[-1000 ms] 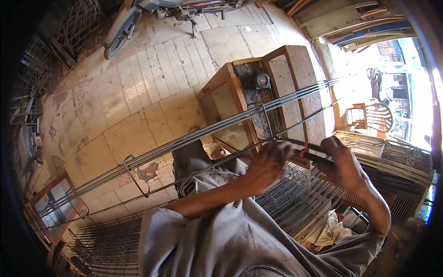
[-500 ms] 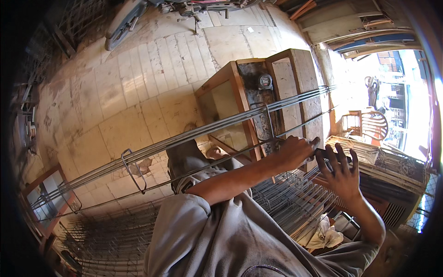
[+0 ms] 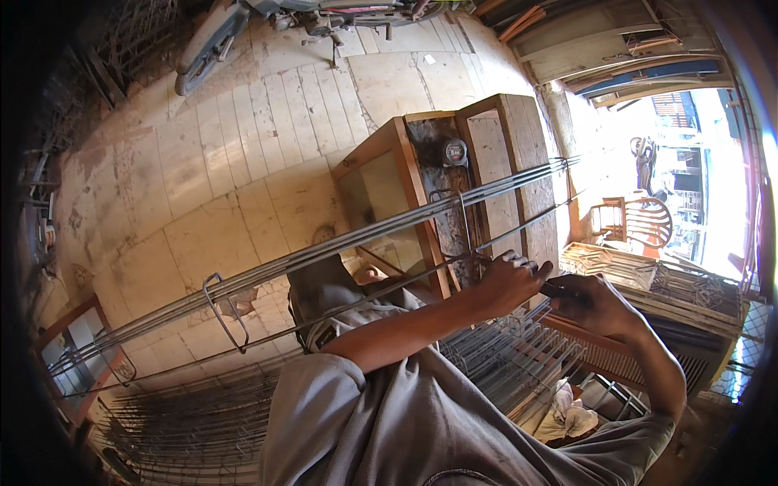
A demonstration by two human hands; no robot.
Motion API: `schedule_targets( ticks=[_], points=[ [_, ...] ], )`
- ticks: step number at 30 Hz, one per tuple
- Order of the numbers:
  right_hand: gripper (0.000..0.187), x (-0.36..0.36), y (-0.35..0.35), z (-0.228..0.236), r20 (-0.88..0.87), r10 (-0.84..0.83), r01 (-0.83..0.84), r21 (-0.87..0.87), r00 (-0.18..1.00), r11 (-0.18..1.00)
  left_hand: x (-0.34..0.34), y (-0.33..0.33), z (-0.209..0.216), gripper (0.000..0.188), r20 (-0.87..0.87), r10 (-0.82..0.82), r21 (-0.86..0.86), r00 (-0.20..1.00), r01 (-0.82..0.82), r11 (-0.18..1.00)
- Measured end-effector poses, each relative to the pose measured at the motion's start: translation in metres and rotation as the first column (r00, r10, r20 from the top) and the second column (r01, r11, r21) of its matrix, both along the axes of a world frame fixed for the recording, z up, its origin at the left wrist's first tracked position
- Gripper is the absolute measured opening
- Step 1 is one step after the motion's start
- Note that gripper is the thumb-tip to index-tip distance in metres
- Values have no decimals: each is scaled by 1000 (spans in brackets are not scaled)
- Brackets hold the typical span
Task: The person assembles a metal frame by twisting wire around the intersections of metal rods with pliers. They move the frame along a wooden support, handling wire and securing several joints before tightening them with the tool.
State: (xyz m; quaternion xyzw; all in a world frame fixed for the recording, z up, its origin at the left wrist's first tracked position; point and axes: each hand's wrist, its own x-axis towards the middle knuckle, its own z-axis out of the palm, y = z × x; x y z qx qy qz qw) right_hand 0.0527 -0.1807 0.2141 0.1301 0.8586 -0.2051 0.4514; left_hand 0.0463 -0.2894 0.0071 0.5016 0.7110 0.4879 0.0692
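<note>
Item 1: rod assembly. A bundle of long metal rods (image 3: 348,240) slants from lower left to upper right, passing above the person's legs and across the wooden cabinet (image 3: 412,174). A lower rod (image 3: 421,275) runs beside it, apart from the bundle. At least 3 bent wire loops (image 3: 466,223), roughly rectangular, span bundle and lower rod: 1 near the far left end, 1 left of the knee, 1 over the cabinet.

Item 2: left hand (image 3: 512,283). Placed at the lower rod, just right of the loop over the cabinet. Fingers curled, thumb extended toward the right hand; whether they pinch anything, cannot tell.

Item 3: right hand (image 3: 596,304). Fingers closed around a dark tool (image 3: 554,289), whose visible end points toward the left hand. Remainder of tool hidden by the fingers.

Item 4: tape measure (image 3: 455,152). Round-cornered, on the cabinet, beyond the bundle.

Item 5: surroundings. Stacked bent wire frames (image 3: 519,356) below the hands; pale cloth (image 3: 570,417) beside them; slatted wooden chair (image 3: 646,223) at right; motorbike (image 3: 324,20), partly in view, at top, on the tiled floor (image 3: 219,162).
</note>
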Motion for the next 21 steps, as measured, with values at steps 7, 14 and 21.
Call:
schedule_targets(
  ticks=[7,14,21],
  points=[
    [49,36,6,-13,53,997,-442,894,-55,-72,-6,-3,2,49,207,27,44,978,-37,998],
    [65,23,27,-18,28,939,-326,934,-342,-147,-37,-18,16,59,433,-107,65,895,88,994],
    [42,-4,24,-11,-380,610,-463,412,695,785,-33,-76,15,62,378,323,292,868,-443,848]
  ],
)
